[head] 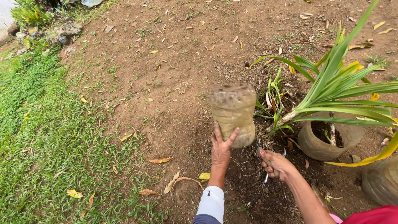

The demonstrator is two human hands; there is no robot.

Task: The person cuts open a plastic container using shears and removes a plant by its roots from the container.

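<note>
My left hand [221, 148] grips a dirty, mud-stained cut plastic bottle pot [234, 112], held tipped with its base pointing up and away over bare soil. My right hand [275, 163] is closed around a small tool with a metal part [263, 154], low over the dark loose soil just right of the bottle. A long-leaved green and yellow plant [331, 89] leans out beside the hands, its base near a second muddy plastic pot [321, 145] with soil in it.
A third muddy container [379, 180] stands at the right edge. Brown earth with scattered dry leaves [159, 160] spreads ahead. Grass [45, 137] covers the left side, with stones [62, 33] at the far left corner.
</note>
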